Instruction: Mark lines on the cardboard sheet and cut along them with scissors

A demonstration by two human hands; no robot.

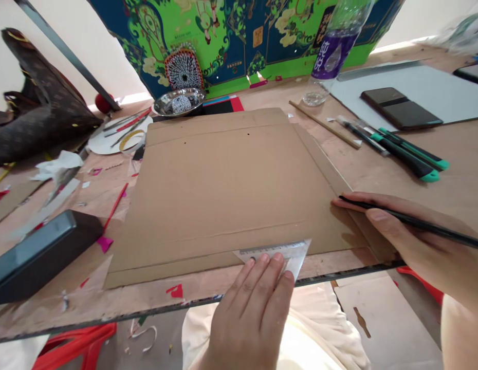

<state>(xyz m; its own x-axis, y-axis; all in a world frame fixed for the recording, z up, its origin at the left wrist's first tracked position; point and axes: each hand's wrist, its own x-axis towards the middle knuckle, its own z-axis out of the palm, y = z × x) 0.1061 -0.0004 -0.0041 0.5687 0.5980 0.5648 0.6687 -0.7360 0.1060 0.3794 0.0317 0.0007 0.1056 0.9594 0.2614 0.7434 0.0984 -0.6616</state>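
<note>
A brown cardboard sheet (pixel 223 180) with crease lines lies flat on the worktable, its near edge close to the table's front. My left hand (pixel 258 293) rests with fingers extended on a clear triangular ruler (pixel 298 253), which overlaps the cardboard's near edge. Part of the ruler is hidden under the fingers. My right hand (pixel 401 226) grips a slim black pencil-like stick (pixel 412 218) near the right edge of the cardboard. Its tip points left, just over the sheet, and I cannot tell whether it touches.
Green-handled utility knives (pixel 408 154), a wooden stick (pixel 324 123), a phone (pixel 401 108) and a water bottle (pixel 335 56) stand or lie at the right. A black tape dispenser (pixel 46 252) is at left. Behind are a metal bowl (pixel 179 102) and a patterned green box (pixel 239 41).
</note>
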